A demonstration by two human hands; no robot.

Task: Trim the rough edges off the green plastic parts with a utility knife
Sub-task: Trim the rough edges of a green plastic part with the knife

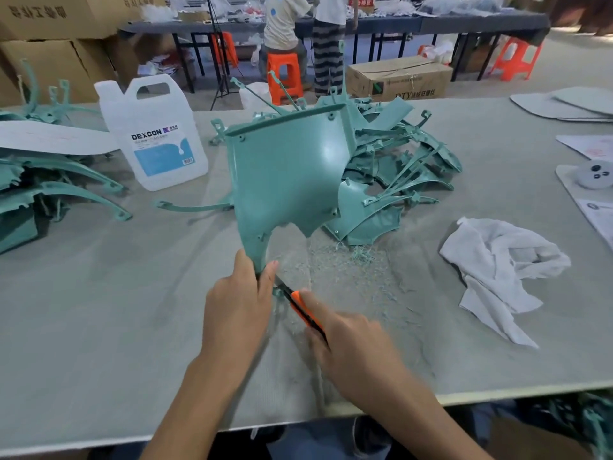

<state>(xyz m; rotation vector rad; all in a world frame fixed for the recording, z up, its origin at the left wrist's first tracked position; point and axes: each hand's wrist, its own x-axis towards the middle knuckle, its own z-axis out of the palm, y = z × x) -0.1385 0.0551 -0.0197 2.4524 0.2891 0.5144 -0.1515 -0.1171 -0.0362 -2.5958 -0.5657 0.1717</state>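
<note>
Nearby, white jug (156, 134), rag (497, 270), green parts pile (398, 161).

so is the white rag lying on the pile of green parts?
No. The white rag lies alone on the table, right of the pile of green parts and apart from it.

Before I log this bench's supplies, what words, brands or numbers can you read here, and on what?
"DEXCON": label of the white plastic jug; the smaller print under it is blurred.
"DTY": side of the brown cardboard box on the floor; the characters after it are unreadable.
Large characters on the stacked cardboard cartons at upper left: unreadable.
White paper sheets at right: print too small.
</note>
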